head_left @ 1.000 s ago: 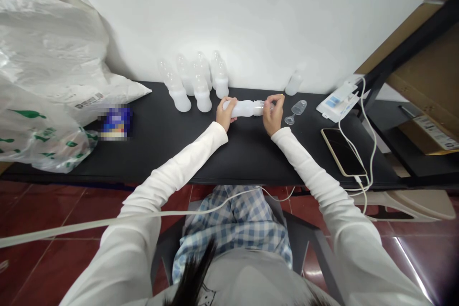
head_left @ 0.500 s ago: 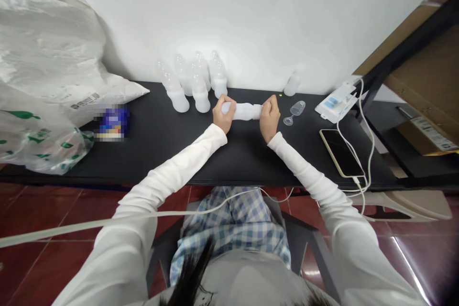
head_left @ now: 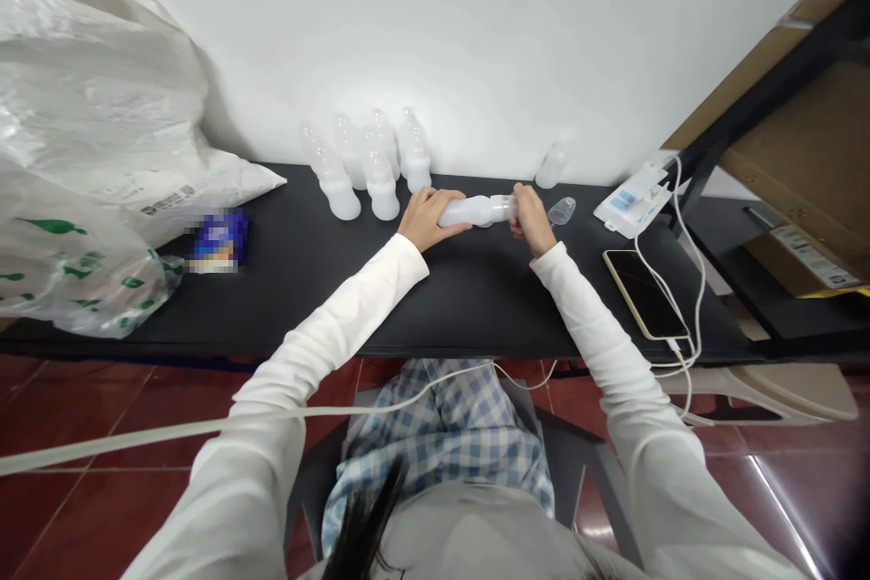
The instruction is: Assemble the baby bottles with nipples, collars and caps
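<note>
A white, waisted plastic bottle [head_left: 468, 212] lies sideways above the black table. My left hand [head_left: 430, 217] wraps its left end, thumb below and fingers above. At the other end my right hand [head_left: 531, 216] is closed around a clear plastic piece [head_left: 504, 207] that meets the bottle's neck; its exact shape is partly hidden by the fingers. Just right of that hand a clear cap [head_left: 562, 210] lies on the table. Several similar white bottles [head_left: 381, 195] with clear tops stand to the left by the wall.
One more white bottle [head_left: 552, 165] stands by the wall at the right. Farther right are a white case [head_left: 633, 199] and a phone [head_left: 645, 294] with a charging cable. Large plastic bags [head_left: 101, 109] and a blue packet [head_left: 221, 236] occupy the left. A shelf borders the right.
My right hand has shifted right and now holds a clear piece at the bottle's neck. The clear ringed part beside the cap is gone from the table. My left fingers have straightened along the bottle.
</note>
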The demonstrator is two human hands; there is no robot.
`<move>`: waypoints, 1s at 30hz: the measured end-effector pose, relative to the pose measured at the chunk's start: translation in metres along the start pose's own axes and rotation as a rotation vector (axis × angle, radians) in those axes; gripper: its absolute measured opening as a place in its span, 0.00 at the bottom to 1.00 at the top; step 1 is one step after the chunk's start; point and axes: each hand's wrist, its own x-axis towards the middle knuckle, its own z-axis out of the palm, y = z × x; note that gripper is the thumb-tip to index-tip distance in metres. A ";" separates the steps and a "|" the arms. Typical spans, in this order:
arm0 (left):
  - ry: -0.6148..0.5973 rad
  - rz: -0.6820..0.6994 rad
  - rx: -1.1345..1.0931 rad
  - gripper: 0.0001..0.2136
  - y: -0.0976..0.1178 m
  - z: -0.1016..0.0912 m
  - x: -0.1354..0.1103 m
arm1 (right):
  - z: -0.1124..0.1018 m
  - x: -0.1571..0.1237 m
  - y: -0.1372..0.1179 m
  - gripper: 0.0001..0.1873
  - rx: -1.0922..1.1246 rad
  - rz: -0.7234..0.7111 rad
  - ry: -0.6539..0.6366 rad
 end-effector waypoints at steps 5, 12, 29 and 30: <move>0.088 -0.093 -0.024 0.19 -0.006 0.023 0.000 | -0.019 -0.014 -0.013 0.24 -0.007 -0.076 0.122; 0.275 -0.398 -0.186 0.15 -0.023 0.058 0.025 | -0.055 -0.046 -0.013 0.17 -0.860 0.085 0.002; 0.445 -0.563 -0.311 0.19 -0.030 0.093 0.041 | -0.066 -0.051 0.031 0.13 -1.154 -0.012 -0.135; 0.427 -0.538 -0.306 0.20 -0.024 0.089 0.033 | -0.066 -0.051 0.031 0.13 -1.142 -0.010 -0.144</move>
